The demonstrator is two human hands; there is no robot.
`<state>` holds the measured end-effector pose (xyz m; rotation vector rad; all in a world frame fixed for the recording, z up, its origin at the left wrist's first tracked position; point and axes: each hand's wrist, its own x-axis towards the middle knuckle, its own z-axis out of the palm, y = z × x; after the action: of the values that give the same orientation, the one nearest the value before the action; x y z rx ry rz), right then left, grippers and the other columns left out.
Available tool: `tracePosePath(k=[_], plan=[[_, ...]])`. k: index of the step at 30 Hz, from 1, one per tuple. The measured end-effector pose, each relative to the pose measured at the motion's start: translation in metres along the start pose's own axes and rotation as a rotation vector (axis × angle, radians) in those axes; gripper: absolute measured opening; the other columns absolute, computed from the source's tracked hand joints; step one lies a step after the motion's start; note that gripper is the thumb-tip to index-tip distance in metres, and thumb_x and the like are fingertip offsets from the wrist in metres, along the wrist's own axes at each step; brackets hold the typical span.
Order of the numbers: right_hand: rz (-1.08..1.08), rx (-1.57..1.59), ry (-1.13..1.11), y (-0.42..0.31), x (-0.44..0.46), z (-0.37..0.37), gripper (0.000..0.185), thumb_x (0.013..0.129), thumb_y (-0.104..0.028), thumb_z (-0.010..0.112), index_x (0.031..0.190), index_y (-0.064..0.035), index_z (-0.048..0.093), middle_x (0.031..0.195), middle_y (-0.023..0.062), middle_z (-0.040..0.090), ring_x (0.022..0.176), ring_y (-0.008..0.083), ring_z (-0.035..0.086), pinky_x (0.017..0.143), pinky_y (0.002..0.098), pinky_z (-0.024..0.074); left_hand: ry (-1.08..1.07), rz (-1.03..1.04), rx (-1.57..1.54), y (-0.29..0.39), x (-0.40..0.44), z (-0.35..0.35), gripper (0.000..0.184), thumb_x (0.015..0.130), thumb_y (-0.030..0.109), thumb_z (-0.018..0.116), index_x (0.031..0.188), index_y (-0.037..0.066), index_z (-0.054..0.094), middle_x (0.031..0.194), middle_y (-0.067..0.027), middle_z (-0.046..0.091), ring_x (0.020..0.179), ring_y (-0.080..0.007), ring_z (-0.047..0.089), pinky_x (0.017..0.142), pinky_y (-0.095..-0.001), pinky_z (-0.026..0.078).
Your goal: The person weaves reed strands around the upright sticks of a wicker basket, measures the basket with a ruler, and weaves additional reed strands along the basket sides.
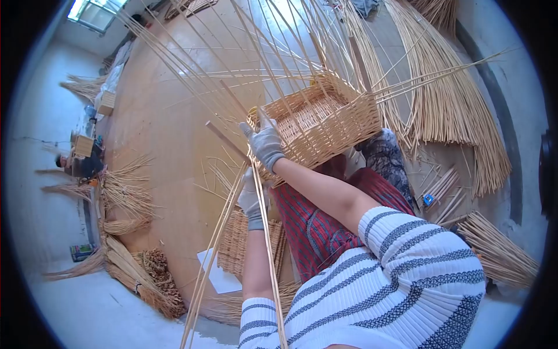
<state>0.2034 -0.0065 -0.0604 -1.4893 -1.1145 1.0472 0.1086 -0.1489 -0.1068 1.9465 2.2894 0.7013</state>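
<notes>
The wicker basket [343, 129] looks woven on 4 sides; long rods [267, 256] seem unfinished. Right hand [267, 145] grips its left corner; left hand's [251, 200] closure: cannot tell.

On the tan floor [145, 110] lie long wicker rods [444, 99] at right, short sticks [444, 182] beside a blue tape measure [428, 200], a white sheet [220, 281] touching woven wickerwork [233, 241], and, at left, bundled stalks [131, 266].
</notes>
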Motion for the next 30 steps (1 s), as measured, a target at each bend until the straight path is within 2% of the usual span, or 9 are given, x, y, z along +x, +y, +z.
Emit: tracePosePath(k=[3, 7, 11, 14, 17, 18, 19, 26, 30], plan=[[-0.332, 0.541, -0.009, 0.007, -0.007, 0.009, 0.065, 0.086, -0.05, 0.069, 0.127, -0.0018, 0.058, 0.112, 0.0165, 0.064, 0.093, 0.0279, 0.065, 0.083, 0.0353, 0.0517, -0.013, 0.0, -0.133, -0.001, -0.001, 0.004, 0.069, 0.078, 0.027, 0.077, 0.137, 0.026, 0.041, 0.083, -0.012, 0.067, 0.071, -0.0389, 0.065, 0.059, -0.0484, 0.048], [-0.095, 0.072, -0.542, -0.026, -0.004, -0.031, 0.061, 0.089, -0.056, 0.061, 0.12, -0.0031, 0.061, 0.102, 0.0137, 0.068, 0.085, 0.0266, 0.066, 0.081, 0.0324, 0.0525, -0.003, -0.043, -0.169, 0.006, 0.003, 0.002, 0.07, 0.067, 0.036, 0.086, 0.126, 0.018, 0.051, 0.089, -0.0131, 0.069, 0.079, -0.0345, 0.068, 0.066, -0.0442, 0.052], [-0.259, 0.055, -0.448, -0.048, -0.005, -0.038, 0.059, 0.088, -0.05, 0.067, 0.121, -0.0023, 0.057, 0.1, 0.0136, 0.068, 0.083, 0.0239, 0.064, 0.08, 0.0322, 0.0517, -0.044, -0.125, -0.216, 0.015, 0.007, -0.003, 0.068, 0.066, 0.037, 0.087, 0.122, 0.015, 0.054, 0.088, -0.0144, 0.068, 0.078, -0.034, 0.068, 0.064, -0.0431, 0.051], [-0.53, 0.637, -0.211, -0.026, -0.002, -0.047, 0.039, 0.092, -0.024, 0.067, 0.122, -0.0031, 0.054, 0.104, 0.0097, 0.064, 0.087, 0.0179, 0.062, 0.082, 0.0306, 0.0517, -0.013, -0.11, -0.296, 0.013, 0.009, 0.002, 0.069, 0.065, 0.04, 0.088, 0.119, 0.014, 0.054, 0.083, -0.0143, 0.067, 0.076, -0.0328, 0.067, 0.063, -0.0423, 0.051], [-0.07, 0.992, -0.418, 0.048, 0.002, -0.137, 0.018, 0.098, -0.009, 0.056, 0.115, -0.0064, 0.056, 0.098, 0.003, 0.066, 0.085, 0.01, 0.062, 0.07, 0.0241, 0.053, 0.041, -0.047, -0.3, 0.016, 0.009, 0.002, 0.066, 0.064, 0.041, 0.088, 0.114, 0.011, 0.056, 0.076, -0.0114, 0.064, 0.07, -0.0308, 0.065, 0.061, -0.0412, 0.05], [0.158, 0.531, -0.371, 0.059, 0.011, -0.165, 0.015, 0.097, -0.011, 0.059, 0.111, -0.0069, 0.061, 0.089, 0.001, 0.069, 0.078, 0.0089, 0.064, 0.065, 0.0232, 0.0532, 0.072, 0.005, -0.269, 0.021, 0.011, -0.004, 0.062, 0.065, 0.04, 0.088, 0.111, 0.011, 0.057, 0.075, -0.0102, 0.063, 0.069, -0.0306, 0.064, 0.061, -0.0409, 0.05], [0.152, 0.567, -0.346, 0.072, 0.021, -0.179, 0.013, 0.096, -0.012, 0.062, 0.108, -0.0069, 0.064, 0.089, 0.0013, 0.069, 0.076, 0.0093, 0.065, 0.065, 0.0235, 0.0535, -0.042, -0.021, -0.264, 0.028, 0.009, -0.016, 0.056, 0.078, 0.026, 0.08, 0.125, 0.015, 0.051, 0.094, -0.0095, 0.068, 0.086, -0.0296, 0.069, 0.071, -0.0418, 0.053], [0.241, 0.646, -0.289, 0.07, 0.027, -0.197, 0.013, 0.09, -0.009, 0.07, 0.102, -0.0042, 0.068, 0.09, 0.0036, 0.069, 0.081, 0.0113, 0.066, 0.068, 0.0258, 0.0545, 0.336, 0.009, -0.424, 0.103, 0.007, 0.008, 0.034, 0.094, 0.012, 0.061, 0.126, 0.006, 0.05, 0.107, -0.0167, 0.065, 0.077, -0.0238, 0.067, 0.073, -0.0395, 0.053], [-0.017, 0.551, -0.081, 0.071, 0.023, -0.158, 0.02, 0.09, -0.005, 0.067, 0.11, -0.0062, 0.065, 0.101, 0.0074, 0.068, 0.093, 0.0149, 0.067, 0.078, 0.0285, 0.0565, -0.264, -0.445, -1.124, 0.082, 0.066, 0.033, 0.013, 0.098, 0.011, 0.056, 0.103, 0.003, 0.047, 0.093, -0.0094, 0.058, 0.058, -0.0162, 0.062, 0.05, -0.0314, 0.056]])
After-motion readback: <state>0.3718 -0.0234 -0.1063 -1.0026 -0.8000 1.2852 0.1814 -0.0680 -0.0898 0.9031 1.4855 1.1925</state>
